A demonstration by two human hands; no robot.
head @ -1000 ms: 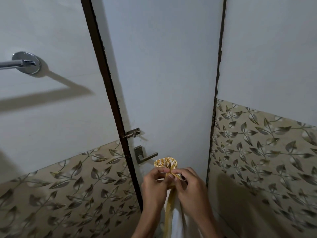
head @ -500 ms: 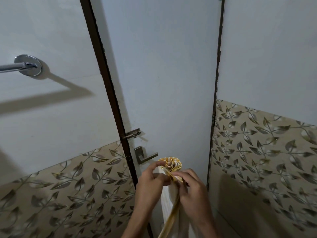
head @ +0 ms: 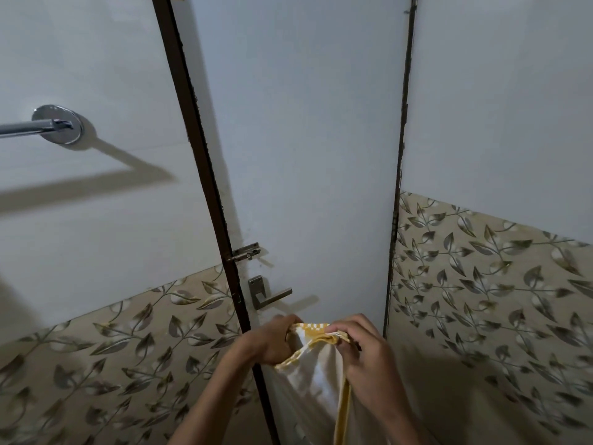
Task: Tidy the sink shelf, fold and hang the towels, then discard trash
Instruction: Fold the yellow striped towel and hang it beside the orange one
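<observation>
White-and-yellow towel (head: 316, 374): top edge bunched between both hands, low in front of the door (head: 305, 155), rest hanging down. Left hand (head: 272, 343): grip clamped on towel. Right hand (head: 362, 351): grip clamped on towel. Chrome towel bar (head: 35, 126): upper left wall, bare.

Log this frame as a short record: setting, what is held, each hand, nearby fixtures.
setting: bathroom corner, closed door, leaf-patterned tiles
held item: white towel with yellow edge, hanging down
left hand: grips top edge of the towel
right hand: pinches the top edge beside it
fixtures: towel bar upper left, bare; door handle; latch
</observation>
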